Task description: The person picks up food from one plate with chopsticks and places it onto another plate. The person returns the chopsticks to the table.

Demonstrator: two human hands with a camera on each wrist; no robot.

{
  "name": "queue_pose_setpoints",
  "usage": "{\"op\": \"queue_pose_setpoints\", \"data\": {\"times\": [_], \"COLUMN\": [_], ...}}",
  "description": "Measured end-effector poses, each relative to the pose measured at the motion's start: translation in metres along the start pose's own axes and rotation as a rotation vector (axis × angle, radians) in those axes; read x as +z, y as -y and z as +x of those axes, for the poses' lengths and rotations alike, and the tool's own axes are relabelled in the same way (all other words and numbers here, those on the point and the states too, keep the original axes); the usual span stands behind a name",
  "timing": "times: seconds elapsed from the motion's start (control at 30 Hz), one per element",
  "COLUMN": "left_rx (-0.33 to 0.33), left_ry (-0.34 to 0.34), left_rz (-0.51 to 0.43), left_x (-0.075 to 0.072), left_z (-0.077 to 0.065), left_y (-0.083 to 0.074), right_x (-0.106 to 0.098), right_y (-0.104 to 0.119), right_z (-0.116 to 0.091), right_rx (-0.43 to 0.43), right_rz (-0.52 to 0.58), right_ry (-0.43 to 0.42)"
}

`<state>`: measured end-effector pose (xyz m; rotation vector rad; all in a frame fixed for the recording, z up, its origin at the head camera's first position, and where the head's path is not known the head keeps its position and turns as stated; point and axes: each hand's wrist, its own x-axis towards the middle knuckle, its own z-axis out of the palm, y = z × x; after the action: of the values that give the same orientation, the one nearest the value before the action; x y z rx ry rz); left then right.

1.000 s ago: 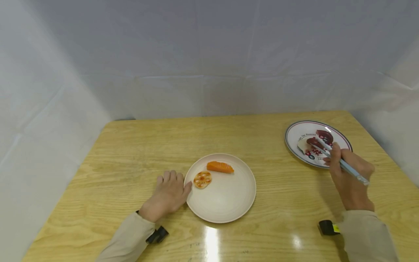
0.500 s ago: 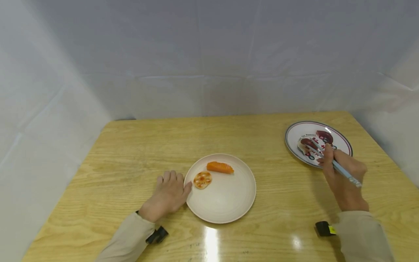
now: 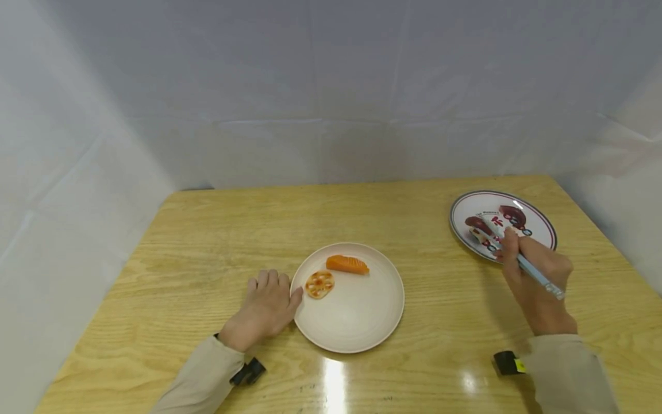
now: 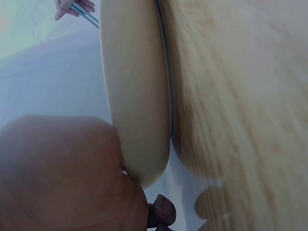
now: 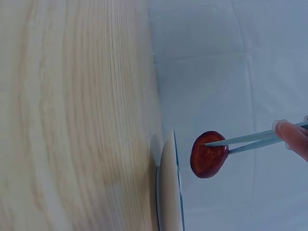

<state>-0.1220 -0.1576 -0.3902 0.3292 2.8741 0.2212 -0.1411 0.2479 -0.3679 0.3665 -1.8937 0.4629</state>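
Note:
My right hand (image 3: 540, 302) grips a pair of light blue chopsticks (image 3: 534, 270) over the printed plate (image 3: 468, 201) at the right. Between the tips sits a glossy red-brown oval piece of food (image 5: 206, 161); the right wrist view shows it apart from the plate's edge. Another red-brown piece (image 3: 514, 215) lies on that plate. At the left, my left hand (image 3: 266, 307) rests on the table with its thumb touching the rim of a cream plate (image 3: 346, 328). That plate bears a lotus root slice (image 3: 319, 284) and an orange ridged piece (image 3: 347, 264), kind unclear.
The wooden table (image 3: 233, 230) runs back to a pale hanging sheet (image 3: 331, 86), which also encloses both sides. A stretch of tabletop separates the two plates. Black wrist devices (image 3: 248, 372) sit by both sleeves.
My right hand has moved left with the chopsticks, and the red-brown piece in their tips has shifted left toward the printed plate's left side. My left hand and the cream plate have stayed put.

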Motion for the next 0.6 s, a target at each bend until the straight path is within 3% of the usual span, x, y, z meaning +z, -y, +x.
{"op": "queue_pose_setpoints", "data": {"times": [0.6], "left_rx": [-0.004], "left_ry": [0.009], "left_rz": [-0.003], "left_x": [0.0], "left_z": [0.001], "left_y": [0.0], "right_x": [0.006], "right_y": [0.022], "right_z": [0.004], "right_rx": [-0.052], "right_rz": [0.086], "right_ry": [-0.027]}}
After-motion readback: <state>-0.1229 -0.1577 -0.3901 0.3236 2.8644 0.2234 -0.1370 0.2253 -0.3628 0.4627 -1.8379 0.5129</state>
